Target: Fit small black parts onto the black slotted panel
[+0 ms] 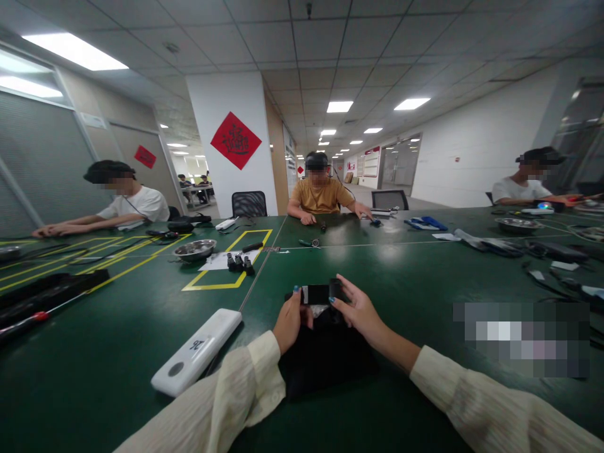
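Note:
In the head view, a small black rectangular device [318, 294] with a pale strip at its left end is held up between my two hands. My left hand [289, 319] is closed on its left end, thumb on top. With thumb and fingers, my right hand [358, 311] grips a dark block [335, 289] at the device's right end; I cannot tell whether this is a separate part. Just under the device shows something clear and crinkled, like plastic film [321, 311]. Beneath my hands a black cloth or pouch [325, 368] lies flat on the green table [401, 402].
A white power bank [198, 352] marked 26 lies left of my left forearm. Beyond it are several black cylinders [240, 263], a metal bowl [194, 250] and a red-handled screwdriver [40, 316]. Cables and bags [491, 242] lie at the right. Three people sit around the table.

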Tool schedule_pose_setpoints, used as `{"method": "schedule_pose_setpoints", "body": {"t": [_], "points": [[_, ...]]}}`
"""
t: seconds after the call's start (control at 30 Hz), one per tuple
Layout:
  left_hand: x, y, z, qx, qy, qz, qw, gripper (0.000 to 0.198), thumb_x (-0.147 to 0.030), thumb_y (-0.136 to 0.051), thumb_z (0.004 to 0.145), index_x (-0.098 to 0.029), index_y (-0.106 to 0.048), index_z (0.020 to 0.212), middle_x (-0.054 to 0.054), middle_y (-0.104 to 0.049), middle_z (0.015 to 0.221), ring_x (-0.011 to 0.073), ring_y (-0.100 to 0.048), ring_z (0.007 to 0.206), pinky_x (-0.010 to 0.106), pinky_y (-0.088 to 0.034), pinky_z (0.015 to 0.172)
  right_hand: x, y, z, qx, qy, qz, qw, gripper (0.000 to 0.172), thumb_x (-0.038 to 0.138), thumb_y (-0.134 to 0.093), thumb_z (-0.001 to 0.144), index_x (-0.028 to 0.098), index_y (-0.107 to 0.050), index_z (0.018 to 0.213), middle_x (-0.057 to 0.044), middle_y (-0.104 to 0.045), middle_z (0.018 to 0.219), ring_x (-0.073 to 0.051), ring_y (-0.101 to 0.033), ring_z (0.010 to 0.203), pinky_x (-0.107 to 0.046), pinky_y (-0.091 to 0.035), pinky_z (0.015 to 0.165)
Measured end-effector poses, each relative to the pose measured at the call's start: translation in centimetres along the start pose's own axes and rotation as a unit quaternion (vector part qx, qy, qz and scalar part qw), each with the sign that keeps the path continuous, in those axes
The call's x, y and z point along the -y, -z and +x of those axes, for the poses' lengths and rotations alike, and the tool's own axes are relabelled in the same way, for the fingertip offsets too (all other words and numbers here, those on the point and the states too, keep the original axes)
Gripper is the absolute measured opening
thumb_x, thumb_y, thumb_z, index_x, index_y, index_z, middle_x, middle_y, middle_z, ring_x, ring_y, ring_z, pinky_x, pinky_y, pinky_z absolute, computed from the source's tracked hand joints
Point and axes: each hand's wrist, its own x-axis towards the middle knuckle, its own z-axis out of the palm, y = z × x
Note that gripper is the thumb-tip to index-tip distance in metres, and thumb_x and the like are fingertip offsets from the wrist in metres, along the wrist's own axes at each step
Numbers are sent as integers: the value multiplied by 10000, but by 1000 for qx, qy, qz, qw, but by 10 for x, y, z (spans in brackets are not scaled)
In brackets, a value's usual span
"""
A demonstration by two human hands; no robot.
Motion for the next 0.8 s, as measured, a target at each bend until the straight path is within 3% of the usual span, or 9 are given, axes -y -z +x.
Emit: {"method": "schedule_pose_setpoints", "body": {"t": [0.07, 0.13, 0.23, 0.3, 0.37, 0.5, 0.6, 0.67, 0.8], "points": [[2, 1, 1, 10, 4, 9, 1000, 761, -607, -16, 849, -178, -477, 421, 17, -481, 406, 113, -460, 428, 244, -366, 507, -1, 1, 1, -16, -23, -1, 1000, 693, 393, -673, 669, 257, -420, 1300, -134, -499, 1268, -1, -412, 359, -180, -303, 298], [4, 1, 1, 6, 0, 17, 1000, 742, -619, -48, 847, -171, -489, 453, 19, -507, 425, 113, -475, 442, 242, -377, 515, 0, 2, 2, -14, -20, 4, 1000, 672, 393, -674, 669, 261, -430, 1282, -127, -522, 1237, -7, -431, 359, -174, -272, 289], [3, -2, -1, -10, -6, -8, 1000, 644, -641, -119, 841, -163, -526, 695, -3, -547, 471, 115, -501, 442, 228, -374, 481, 1, 2, 3, 8, 5, 20, 1000, 658, 378, -673, 675, 276, -417, 1273, -95, -556, 1161, -41, -503, 426, -178, -319, 330], [1, -3, -2, -14, -4, -46, 999, 578, -642, -135, 841, -176, -468, 916, -19, -577, 521, 123, -524, 440, 215, -357, 439, 1, 1, 3, 21, 25, 42, 999, 573, 374, -659, 696, 267, -465, 1224, -73, -565, 1118, -55, -530, 499, -191, -372, 395], [-2, -4, -4, -15, -11, -64, 998, 533, -626, -123, 850, -195, -387, 1021, -12, -609, 592, 131, -556, 475, 216, -372, 443, 0, -2, 3, 27, 33, 74, 996, 472, 364, -654, 708, 254, -528, 1149, -51, -570, 1083, -67, -541, 589, -206, -418, 492], [-9, 0, -9, 2, -88, 27, 996, 428, -542, -168, 888, -215, -403, 1032, 35, -639, 826, 156, -609, 737, 275, -466, 646, -6, -5, 1, 32, 34, 107, 993, 352, 374, -653, 713, 248, -579, 1033, -23, -579, 1021, -123, -559, 808, -259, -455, 713], [-8, 1, -10, 46, -160, 107, 980, 351, -462, -262, 897, -208, -435, 1065, 73, -574, 1069, 178, -551, 992, 326, -430, 878, -11, -3, 1, -4, 59, 65, 996, 317, 375, -655, 708, 243, -579, 986, -17, -572, 1038, -170, -529, 995, -323, -408, 895], [-6, 0, -9, 64, -166, 115, 977, 328, -415, -309, 896, -193, -383, 1126, 96, -525, 1153, 186, -510, 1086, 347, -385, 956, -13, 0, 2, -40, 76, 25, 996, 362, 355, -661, 702, 244, -557, 1030, -19, -565, 1073, -180, -514, 1041, -352, -369, 958], [-3, -4, -5, 50, -140, 94, 984, 377, -343, -378, 883, -188, -244, 1200, 97, -528, 1145, 182, -522, 1094, 353, -386, 963, -11, 4, 3, -91, 108, -34, 989, 444, 324, -635, 722, 231, -508, 1136, -48, -527, 1195, -197, -475, 1123, -388, -322, 1010]]}}
